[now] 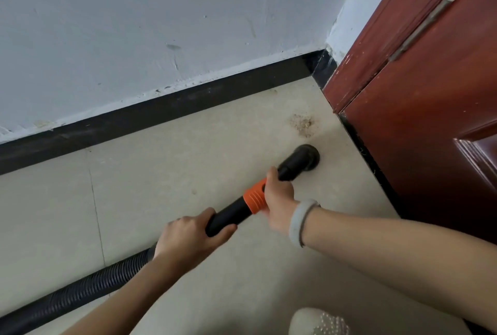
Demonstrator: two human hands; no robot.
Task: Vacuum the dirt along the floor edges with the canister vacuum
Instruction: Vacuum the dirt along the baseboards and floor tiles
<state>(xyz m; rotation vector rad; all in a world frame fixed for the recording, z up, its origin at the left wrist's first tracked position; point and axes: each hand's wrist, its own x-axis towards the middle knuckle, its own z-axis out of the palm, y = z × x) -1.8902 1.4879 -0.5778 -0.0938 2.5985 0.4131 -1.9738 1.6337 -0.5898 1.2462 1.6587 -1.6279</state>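
A black vacuum wand with an orange collar point(254, 196) lies low over the beige floor, ending in a round black nozzle point(305, 158). The nozzle sits on the tile just below a small patch of brown dirt point(302, 125) near the door corner. My right hand point(277, 200) grips the wand at the orange collar. My left hand point(188, 235) holds the black tube further back, where the ribbed black hose point(80, 291) joins it and runs off to the lower left. The canister itself is out of view.
A black baseboard point(161, 111) runs under the scuffed white wall point(161, 25) to the corner. A dark red wooden door point(430, 92) stands at the right, with a black strip along its foot. A pale beaded shoe point(320, 321) shows at the bottom.
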